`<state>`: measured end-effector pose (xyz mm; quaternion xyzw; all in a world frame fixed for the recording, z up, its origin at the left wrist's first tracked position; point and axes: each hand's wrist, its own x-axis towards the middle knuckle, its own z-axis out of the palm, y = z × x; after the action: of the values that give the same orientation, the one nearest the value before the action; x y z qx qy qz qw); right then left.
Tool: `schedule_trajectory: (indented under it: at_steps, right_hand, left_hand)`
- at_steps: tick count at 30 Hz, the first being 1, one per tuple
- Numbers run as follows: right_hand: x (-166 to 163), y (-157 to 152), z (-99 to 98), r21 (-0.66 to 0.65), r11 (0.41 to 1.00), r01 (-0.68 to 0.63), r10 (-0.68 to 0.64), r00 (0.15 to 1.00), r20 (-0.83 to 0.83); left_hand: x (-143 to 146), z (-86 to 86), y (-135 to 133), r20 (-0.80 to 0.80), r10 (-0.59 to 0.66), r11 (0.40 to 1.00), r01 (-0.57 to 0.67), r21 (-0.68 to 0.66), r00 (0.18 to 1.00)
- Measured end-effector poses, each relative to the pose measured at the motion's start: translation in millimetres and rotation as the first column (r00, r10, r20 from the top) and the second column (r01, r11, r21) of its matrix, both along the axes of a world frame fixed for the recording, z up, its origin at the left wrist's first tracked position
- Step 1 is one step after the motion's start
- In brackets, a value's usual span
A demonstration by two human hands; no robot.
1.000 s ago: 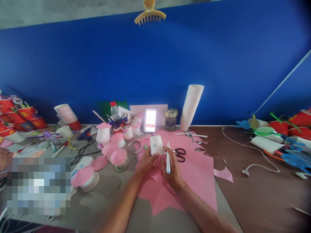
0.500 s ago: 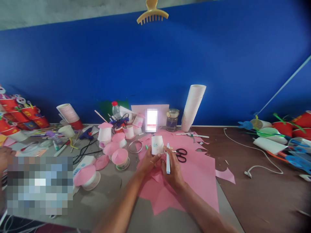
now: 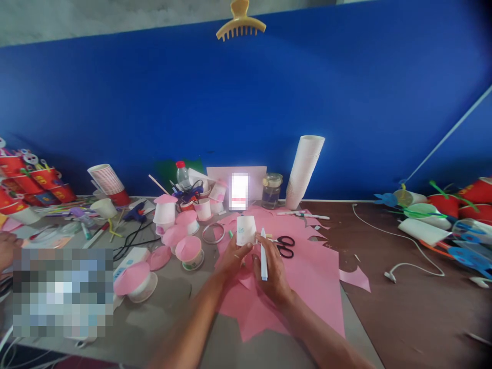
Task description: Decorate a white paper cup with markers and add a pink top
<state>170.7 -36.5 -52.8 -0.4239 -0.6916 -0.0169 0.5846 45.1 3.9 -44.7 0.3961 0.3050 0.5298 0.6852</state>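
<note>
A white paper cup [image 3: 245, 229] with a small green drawing on its side is held by my left hand [image 3: 233, 256], thumb across its lower part. My right hand [image 3: 272, 266] grips a white marker pen [image 3: 263, 259] at the cup's right side; whether the tip touches the cup I cannot tell. Under both hands lies a large sheet of pink paper [image 3: 315, 292] with jagged cut edges. Scissors with black handles [image 3: 286, 246] rest on that sheet, just right of my right hand.
Several small cups with pink cone tops [image 3: 189, 248] stand to the left, beside a ring of tape [image 3: 213, 233]. Behind are a bright phone screen [image 3: 240, 192], a glass jar [image 3: 272, 190] and a tall leaning cup stack [image 3: 305, 171]. Another person's hand [image 3: 8, 248] is at far left.
The cup has turned slightly in my left hand, so its green drawing sits further left. The view has shifted a little; my right hand still grips the marker pen.
</note>
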Motion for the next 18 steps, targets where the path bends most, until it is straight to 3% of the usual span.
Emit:
schedule_trajectory:
  at_steps: [10, 18]
  right_hand:
    - [8, 1, 7.1, 0.025, 0.998, 0.052, -0.05, 0.996, -0.073]
    - [15, -4, 16.2, 0.054, 0.998, -0.028, 0.033, 0.994, -0.105]
  left_hand:
    - [1, 12.3, -5, 0.035, -0.078, 0.997, 0.077, 0.016, 0.996]
    - [-1, 14.3, -8, 0.039, -0.082, 0.995, 0.08, 0.057, 0.996]
